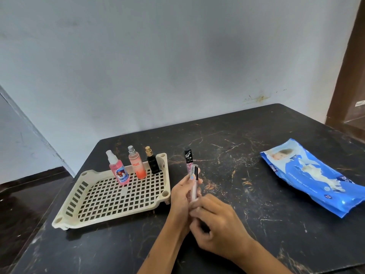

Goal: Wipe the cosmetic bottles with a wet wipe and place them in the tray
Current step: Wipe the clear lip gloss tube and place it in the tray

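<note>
I see a black marbled surface (256,194) with gold veins against a pale blue wall (177,66), a brown wooden door frame (351,86) at far right, dark floor (23,194) at left.

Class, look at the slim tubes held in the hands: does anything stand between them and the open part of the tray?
Nothing visible does. The left hand and right hand hold the slim tubes just right of the tray. The three bottles stand along its far edge, leaving the near grid floor open.

A room in a home, it seems: a black marble-patterned desk (256,175) against a scuffed pale-blue painted wall (177,66), brown wooden door frame (347,76) at far right.
</note>
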Demonstrator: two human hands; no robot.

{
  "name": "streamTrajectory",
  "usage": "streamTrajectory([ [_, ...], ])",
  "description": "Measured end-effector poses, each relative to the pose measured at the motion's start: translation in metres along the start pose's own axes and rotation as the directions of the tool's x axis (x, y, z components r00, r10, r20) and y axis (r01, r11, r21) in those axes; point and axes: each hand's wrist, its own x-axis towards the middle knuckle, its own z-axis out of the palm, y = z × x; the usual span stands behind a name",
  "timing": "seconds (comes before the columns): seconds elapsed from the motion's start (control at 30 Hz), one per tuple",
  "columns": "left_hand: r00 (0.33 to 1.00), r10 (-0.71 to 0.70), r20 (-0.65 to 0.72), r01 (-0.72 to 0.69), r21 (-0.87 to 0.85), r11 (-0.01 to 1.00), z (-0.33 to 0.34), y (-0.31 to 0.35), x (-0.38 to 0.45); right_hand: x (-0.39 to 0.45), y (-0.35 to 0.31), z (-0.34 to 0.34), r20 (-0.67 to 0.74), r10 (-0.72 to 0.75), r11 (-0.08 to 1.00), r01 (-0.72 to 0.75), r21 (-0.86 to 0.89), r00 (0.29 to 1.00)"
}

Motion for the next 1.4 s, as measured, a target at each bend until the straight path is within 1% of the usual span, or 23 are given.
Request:
streamTrajectory([
  [0.07,0.998,0.059,-0.011,-0.059,0.007,0.998,-0.002,0.000,0.003,-0.001,-0.002,0.000,0.027,-0.054,0.999,0.054,0.001,0.998],
  [0.17,0.990,0.136,-0.032,-0.133,0.066,0.989,0.002,0.004,-0.002,-0.003,-0.001,0.001,0.044,-0.093,0.996,0.093,0.000,0.995],
  [0.2,0.984,0.171,-0.046,-0.167,0.074,0.983,0.005,0.006,-0.006,-0.004,0.001,0.000,0.054,-0.103,0.995,0.103,0.005,0.993],
  [0.27,0.958,0.268,-0.104,-0.257,0.108,0.960,0.003,0.018,-0.014,-0.005,0.004,0.003,0.115,-0.138,0.990,0.139,-0.004,0.984],
  [0.33,0.913,0.388,-0.124,-0.353,0.234,0.906,-0.006,0.031,-0.021,-0.003,0.007,0.001,0.191,-0.152,0.985,0.165,-0.058,0.970],
  [0.37,0.879,0.461,-0.122,-0.407,0.311,0.859,-0.014,0.040,-0.025,-0.002,0.008,0.001,0.197,-0.142,0.986,0.158,-0.063,0.970],
  [0.43,0.798,0.585,-0.141,-0.492,0.408,0.769,-0.035,0.061,-0.033,0.000,0.007,0.002,0.150,-0.105,0.993,0.111,-0.029,0.983],
  [0.5,0.741,0.648,-0.173,-0.516,0.471,0.716,-0.059,0.079,-0.035,0.003,0.005,0.001,0.100,-0.073,0.997,0.074,-0.002,0.992],
  [0.6,0.696,0.679,-0.234,-0.446,0.599,0.665,-0.096,0.091,-0.031,0.006,0.002,0.000,0.083,-0.047,0.999,0.046,0.008,0.995],
  [0.7,0.676,0.681,-0.282,-0.359,0.680,0.639,-0.120,0.092,-0.022,0.007,0.000,0.001,0.078,-0.027,1.000,0.027,0.007,0.997],
  [0.8,0.663,0.691,-0.288,-0.315,0.730,0.606,-0.133,0.090,-0.012,0.007,0.001,0.001,0.078,-0.010,1.000,0.011,-0.001,0.997],
  [0.9,0.658,0.695,-0.290,-0.284,0.760,0.585,-0.139,0.085,-0.005,0.006,0.002,0.002,0.088,0.007,1.000,-0.007,-0.003,0.996],
  [1.0,0.641,0.688,-0.340,-0.233,0.768,0.596,-0.146,0.080,-0.001,0.004,0.003,0.003,0.086,0.008,1.000,-0.008,-0.005,0.996],
  [1.07,0.644,0.683,-0.345,-0.205,0.782,0.589,-0.148,0.077,-0.001,0.005,0.003,0.003,0.082,0.017,1.000,-0.017,0.003,0.996],
  [1.13,0.652,0.691,-0.313,-0.191,0.814,0.549,-0.147,0.074,-0.002,0.005,0.004,0.003,0.087,0.021,1.000,-0.021,-0.004,0.996],
  [1.23,0.645,0.709,-0.284,-0.160,0.858,0.488,-0.147,0.071,-0.002,0.005,0.004,0.005,0.089,0.027,0.999,-0.026,-0.021,0.996],
  [1.3,0.641,0.707,-0.298,-0.134,0.864,0.486,-0.147,0.070,0.000,0.005,0.005,0.006,0.082,0.029,0.999,-0.027,-0.023,0.996],
  [1.4,0.644,0.690,-0.330,-0.110,0.853,0.511,-0.147,0.069,0.000,0.004,0.006,0.005,0.089,0.035,0.999,-0.033,-0.021,0.995],
])
